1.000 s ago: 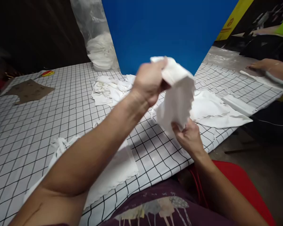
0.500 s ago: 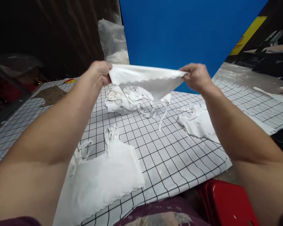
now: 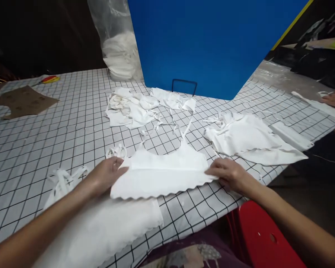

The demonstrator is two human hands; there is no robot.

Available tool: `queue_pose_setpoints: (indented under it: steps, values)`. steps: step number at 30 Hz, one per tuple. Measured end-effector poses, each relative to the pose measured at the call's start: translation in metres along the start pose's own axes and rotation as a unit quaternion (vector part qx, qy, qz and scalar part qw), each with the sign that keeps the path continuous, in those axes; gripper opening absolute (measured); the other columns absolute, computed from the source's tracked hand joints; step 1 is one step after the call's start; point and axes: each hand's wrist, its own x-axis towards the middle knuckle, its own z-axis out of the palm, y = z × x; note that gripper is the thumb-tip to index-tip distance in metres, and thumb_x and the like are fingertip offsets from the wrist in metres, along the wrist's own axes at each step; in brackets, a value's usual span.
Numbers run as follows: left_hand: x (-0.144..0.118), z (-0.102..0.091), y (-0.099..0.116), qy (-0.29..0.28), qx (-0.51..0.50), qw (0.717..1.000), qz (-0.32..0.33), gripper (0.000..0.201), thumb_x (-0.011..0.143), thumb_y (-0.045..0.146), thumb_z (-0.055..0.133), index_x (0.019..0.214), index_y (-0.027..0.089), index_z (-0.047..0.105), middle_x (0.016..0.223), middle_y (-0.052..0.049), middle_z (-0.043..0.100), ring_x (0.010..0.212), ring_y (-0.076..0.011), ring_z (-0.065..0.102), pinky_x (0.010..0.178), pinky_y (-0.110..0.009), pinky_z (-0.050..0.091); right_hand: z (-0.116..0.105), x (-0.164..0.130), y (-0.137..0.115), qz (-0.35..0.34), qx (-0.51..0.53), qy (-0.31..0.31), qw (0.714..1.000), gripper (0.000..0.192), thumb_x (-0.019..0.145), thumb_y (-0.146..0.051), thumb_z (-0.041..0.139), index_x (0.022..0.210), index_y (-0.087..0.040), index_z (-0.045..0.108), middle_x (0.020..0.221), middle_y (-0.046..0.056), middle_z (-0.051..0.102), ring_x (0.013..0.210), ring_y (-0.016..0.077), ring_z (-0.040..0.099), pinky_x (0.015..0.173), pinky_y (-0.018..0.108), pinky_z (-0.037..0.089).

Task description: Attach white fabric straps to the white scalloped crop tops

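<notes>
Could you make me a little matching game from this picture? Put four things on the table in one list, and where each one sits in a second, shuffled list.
Things:
1. white scalloped top
2. brown cardboard piece
3. clear plastic bag
4. red stool

Places:
A. far left of the checked tablecloth
B. below the table's near edge, at the right
C. flat between the left hand and right hand
D. standing at the back, beside the blue panel

Pairs: 1-C, 2-A, 3-D, 4-B
</notes>
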Motion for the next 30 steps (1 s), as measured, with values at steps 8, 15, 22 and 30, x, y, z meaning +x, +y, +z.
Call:
queue_pose_setpoints:
  steps: [8,15,22,30]
  values:
    - [-0.023,0.048,0.042,0.129,0.301,0.901,0.284,0.026,0.093,0.023,0.044,0.111,0.015,0.060,0.109,-0.015,0.063,0.102,-0.0310,0.061,0.080,-0.043,0.053,-0.042,0.033,0.003,0.183,0.162,-0.057,0.968,0.031,0.097,-0.042,0.053,0.104,-0.020,0.072,0.100,0.009,0.070,0.087,0.0201,0.063,0.075,0.034,0.050]
    - [0.015,0.169,0.114,0.064,0.249,0.832,0.491,0.030,0.099,0.025,0.048,0.125,0.011,0.056,0.134,-0.014,0.058,0.132,-0.0289,0.049,0.110,-0.044,0.042,-0.013,0.170,0.057,0.324,0.095,-0.012,0.941,0.032,0.089,-0.046,0.062,0.102,-0.017,0.068,0.098,0.008,0.070,0.083,0.0187,0.061,0.068,0.029,0.045]
    - [0.041,0.187,0.101,0.012,0.275,0.838,0.471,0.058,0.105,0.044,0.029,0.150,0.009,0.036,0.162,-0.011,0.031,0.153,-0.0289,0.017,0.125,-0.044,0.022,0.011,0.220,0.068,0.316,0.085,-0.052,0.943,0.009,0.085,-0.022,0.065,0.083,-0.017,0.058,0.087,0.008,0.069,0.079,0.0190,0.062,0.070,0.030,0.045]
    - [0.047,0.191,0.100,0.004,0.242,0.841,0.483,0.058,0.104,0.043,0.030,0.151,0.009,0.035,0.162,-0.011,0.030,0.153,-0.0286,0.013,0.125,-0.044,0.021,-0.083,0.134,0.014,0.081,0.360,-0.017,0.929,0.022,0.089,-0.040,0.065,0.103,-0.023,0.063,0.091,0.006,0.067,0.084,0.0191,0.065,0.074,0.035,0.054]
